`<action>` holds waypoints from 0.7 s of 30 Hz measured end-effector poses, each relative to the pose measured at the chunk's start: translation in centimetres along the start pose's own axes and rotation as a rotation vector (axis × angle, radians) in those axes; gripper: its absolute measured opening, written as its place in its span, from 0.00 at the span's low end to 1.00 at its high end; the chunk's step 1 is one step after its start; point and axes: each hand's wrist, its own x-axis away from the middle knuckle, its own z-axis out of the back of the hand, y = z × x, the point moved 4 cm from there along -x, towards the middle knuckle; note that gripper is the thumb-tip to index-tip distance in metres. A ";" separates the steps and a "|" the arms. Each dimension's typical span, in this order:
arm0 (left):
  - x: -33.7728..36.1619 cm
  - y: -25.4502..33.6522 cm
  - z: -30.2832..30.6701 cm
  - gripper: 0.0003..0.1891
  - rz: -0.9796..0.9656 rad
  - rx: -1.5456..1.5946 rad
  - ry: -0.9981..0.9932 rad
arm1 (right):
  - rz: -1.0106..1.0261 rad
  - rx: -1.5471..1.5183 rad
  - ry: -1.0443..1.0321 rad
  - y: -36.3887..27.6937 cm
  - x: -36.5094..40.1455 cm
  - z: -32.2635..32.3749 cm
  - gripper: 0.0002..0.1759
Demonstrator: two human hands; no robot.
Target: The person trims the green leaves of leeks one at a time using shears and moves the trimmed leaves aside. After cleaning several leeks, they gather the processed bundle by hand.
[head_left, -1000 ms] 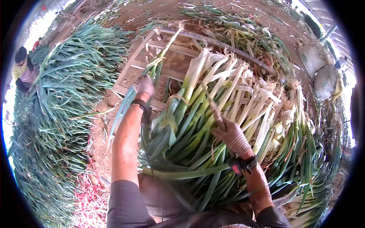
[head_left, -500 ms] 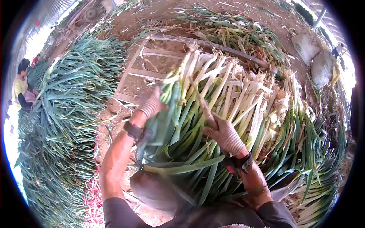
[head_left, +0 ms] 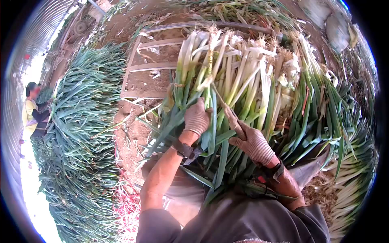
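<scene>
Long green onions with white stems lie across a wooden frame, roots pointing away from me. My left hand, in a striped glove, is closed around the green part of one onion, whose stem points away above the pile. Gloved too, my right hand grips the wooden handle of a tool. The tool's thin end reaches up and left, close to the held onion; whether they touch I cannot tell. Green leaves hang below both hands over my lap.
A large heap of green leaves stands at the left, with a person in yellow beyond it. Red and white strings lie on the ground. More onions are stacked at the right. White sacks stand at the top right.
My left hand has moved right and nearer the tool, bringing its onion over the pile. The right hand still grips the tool. The whole view has shifted, and the person at the left is more upright.
</scene>
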 end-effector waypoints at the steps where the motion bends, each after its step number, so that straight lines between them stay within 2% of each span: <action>1: -0.3 -0.3 0.1 0.27 -0.005 -0.016 0.016 | -0.022 0.016 -0.007 0.2 0.5 0.0 0.37; 3: -0.6 -0.9 0.3 0.26 -0.057 -0.010 0.077 | -0.100 0.011 -0.052 0.3 1.2 -0.1 0.37; 6: -0.8 -0.7 -0.1 0.27 -0.038 -0.028 -0.012 | -0.185 0.030 -0.091 -0.5 1.3 -0.5 0.36; 9: -0.9 -0.6 0.1 0.26 -0.049 -0.024 -0.026 | -0.072 0.037 -0.045 0.0 0.2 -1.3 0.35; 12: -0.7 -0.7 0.4 0.25 -0.126 -0.022 0.034 | -0.060 0.137 0.009 0.6 -1.5 -1.9 0.30; 14: -0.8 -0.5 0.4 0.26 -0.078 -0.042 -0.023 | -0.098 0.142 0.020 0.2 -2.5 -1.6 0.29; 17: -0.8 -0.3 0.9 0.26 -0.051 -0.058 -0.050 | -0.060 0.130 0.047 0.9 -3.6 -1.6 0.29; 18: -0.8 -0.3 0.9 0.26 -0.049 -0.058 -0.051 | -0.118 0.123 0.017 0.4 -3.5 -1.5 0.29; 21: -1.0 -0.8 0.7 0.26 -0.101 -0.012 -0.003 | -0.037 0.164 0.030 0.3 -2.0 -1.7 0.29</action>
